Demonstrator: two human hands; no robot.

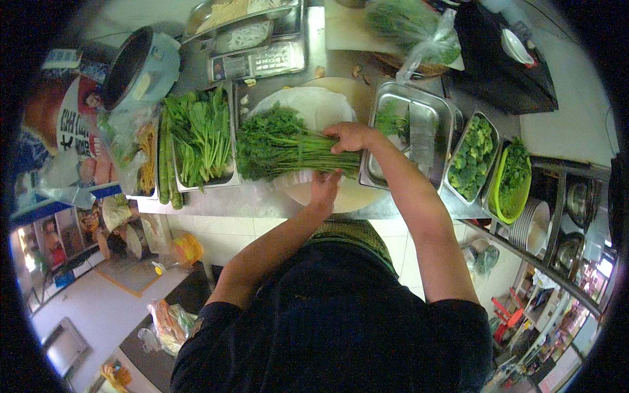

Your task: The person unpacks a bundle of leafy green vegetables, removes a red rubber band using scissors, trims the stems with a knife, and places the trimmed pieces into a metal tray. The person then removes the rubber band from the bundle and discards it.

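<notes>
A large bunch of leafy green herbs point(295, 147), probably coriander, lies across a round cutting board point(351, 199). Its leaves point left and its stems right. White plastic or cloth point(319, 105) is spread beneath it. My right hand point(350, 136) grips the stems from the far side, fingers curled over them. From the near side, my left hand point(325, 189) holds the stem edge, its fingertips partly hidden. Just right of the stem ends stands a steel pan point(444, 113) holding a few green sprigs point(390, 118) and a flat rectangular object point(422, 127), unclear in kind.
Leafy greens fill a tray point(204, 142) at left, beside long green stalks point(169, 157). Rightward are a broccoli tray point(471, 157) and a lime-green basket point(513, 182) of chopped greens. Behind are a digital scale point(258, 61), a blue-grey pot point(142, 69) and bagged greens point(417, 34).
</notes>
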